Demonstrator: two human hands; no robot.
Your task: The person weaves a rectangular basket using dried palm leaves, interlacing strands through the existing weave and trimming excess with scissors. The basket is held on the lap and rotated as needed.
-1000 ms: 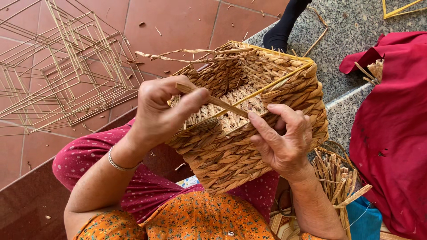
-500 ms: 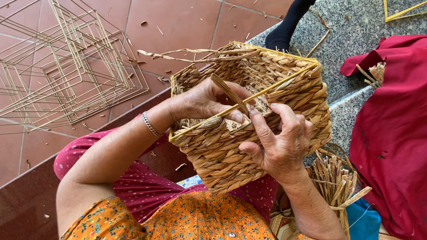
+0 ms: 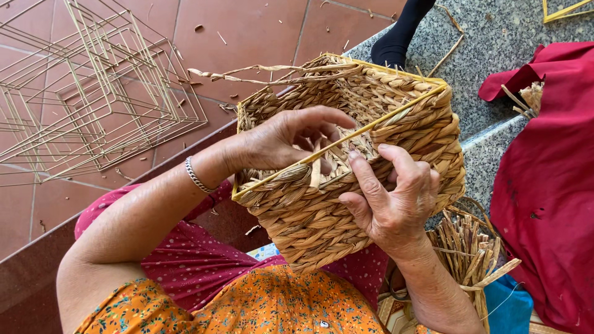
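A rectangular woven straw basket (image 3: 396,124) with a yellow wire rim rests on my lap, its opening turned up toward me. My left hand (image 3: 281,137) reaches over the near rim into the basket, fingers curled on a flat straw strand (image 3: 316,170) that hangs over the rim wire. My right hand (image 3: 393,198) grips the near right side of the basket, thumb pressed on the rim by the same strand. A loose twisted straw rope (image 3: 247,73) sticks out from the far left corner.
Several yellow wire basket frames (image 3: 93,105) lie on the red tile floor at left. A bundle of dry straw (image 3: 464,247) sits at my right knee. A person in red cloth (image 3: 544,185) sits at right; a black-socked foot (image 3: 399,37) stands on the granite step.
My left hand has gone deeper into the basket, bringing the strand down over the rim wire. My right hand has slid lower on the basket's side.
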